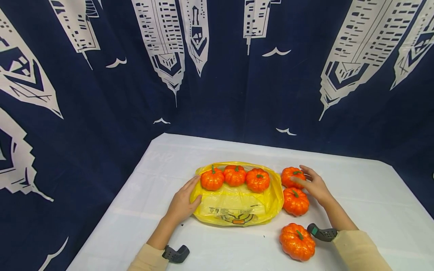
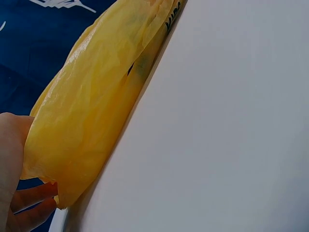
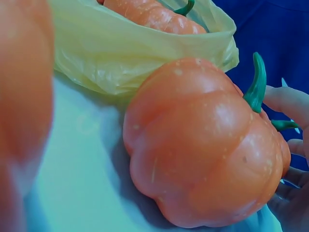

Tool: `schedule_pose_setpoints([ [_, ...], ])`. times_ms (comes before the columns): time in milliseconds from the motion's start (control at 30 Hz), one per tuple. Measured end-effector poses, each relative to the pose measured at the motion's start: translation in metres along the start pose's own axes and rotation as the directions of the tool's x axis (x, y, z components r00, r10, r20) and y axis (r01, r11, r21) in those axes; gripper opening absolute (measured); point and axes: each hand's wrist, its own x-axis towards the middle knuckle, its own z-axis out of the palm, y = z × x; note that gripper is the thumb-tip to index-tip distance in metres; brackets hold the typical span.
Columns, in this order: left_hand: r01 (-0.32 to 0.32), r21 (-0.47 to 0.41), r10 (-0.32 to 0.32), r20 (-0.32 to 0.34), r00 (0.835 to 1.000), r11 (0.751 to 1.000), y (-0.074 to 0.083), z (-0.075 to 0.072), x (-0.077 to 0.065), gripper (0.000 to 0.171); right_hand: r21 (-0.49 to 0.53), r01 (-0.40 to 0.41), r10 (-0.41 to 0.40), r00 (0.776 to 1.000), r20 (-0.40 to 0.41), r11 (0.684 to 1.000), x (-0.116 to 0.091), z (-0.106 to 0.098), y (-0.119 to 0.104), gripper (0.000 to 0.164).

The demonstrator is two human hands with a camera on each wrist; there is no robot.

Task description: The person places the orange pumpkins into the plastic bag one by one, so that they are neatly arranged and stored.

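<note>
A yellow plastic bag [image 1: 234, 203] lies with its mouth spread wide, and three small orange pumpkins [image 1: 234, 175] sit in a row along its far side. My left hand [image 1: 183, 199] holds the bag's left edge, thumb over the rim; in the left wrist view its fingers [image 2: 34, 200] bend round the bag's end. Right of the bag, my right hand [image 1: 313, 184] grips the farthest loose pumpkin [image 1: 289, 176], with the thumb on its near side. A second loose pumpkin [image 1: 296, 202] stands just in front and hides most of the gripped one in the right wrist view.
Another pumpkin [image 1: 297, 242] rests nearer me, close to the right wrist camera [image 1: 322, 232]. Everything stands on a white-covered table [image 1: 162, 158]. Behind it hangs a dark blue curtain [image 1: 223, 105] with white building prints.
</note>
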Motion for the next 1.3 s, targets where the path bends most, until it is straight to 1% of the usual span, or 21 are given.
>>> schedule_pose_setpoints([
  [200,-0.006,0.002,0.006,-0.006,1.000,1.000,-0.002,0.001,0.001,0.065,0.005,-0.025,0.025,0.999,0.023,1.000,0.001,0.002,0.005,0.092],
  [333,-0.006,0.002,0.006,-0.008,1.000,1.000,-0.003,0.002,0.001,0.066,0.005,-0.015,0.015,0.999,0.029,1.000,0.002,0.002,0.010,0.093],
  [567,-0.005,0.013,0.005,-0.012,1.000,1.000,-0.003,0.002,0.001,0.065,0.013,0.002,-0.002,1.000,0.006,1.000,0.002,0.003,0.012,0.092],
  [933,0.006,0.009,-0.006,-0.007,1.000,1.000,-0.002,0.002,0.001,0.066,0.052,-0.032,0.034,0.999,-0.027,0.998,-0.001,0.000,0.010,0.093],
  [1167,0.020,0.008,-0.021,0.005,1.000,1.000,0.001,0.001,0.001,0.065,0.077,0.004,-0.001,0.999,-0.043,0.997,-0.003,-0.004,0.003,0.092],
  [1300,0.009,0.011,-0.009,-0.003,1.000,1.000,0.000,0.002,0.001,0.065,0.089,0.030,-0.026,0.998,-0.056,0.996,-0.005,-0.007,-0.004,0.090],
])
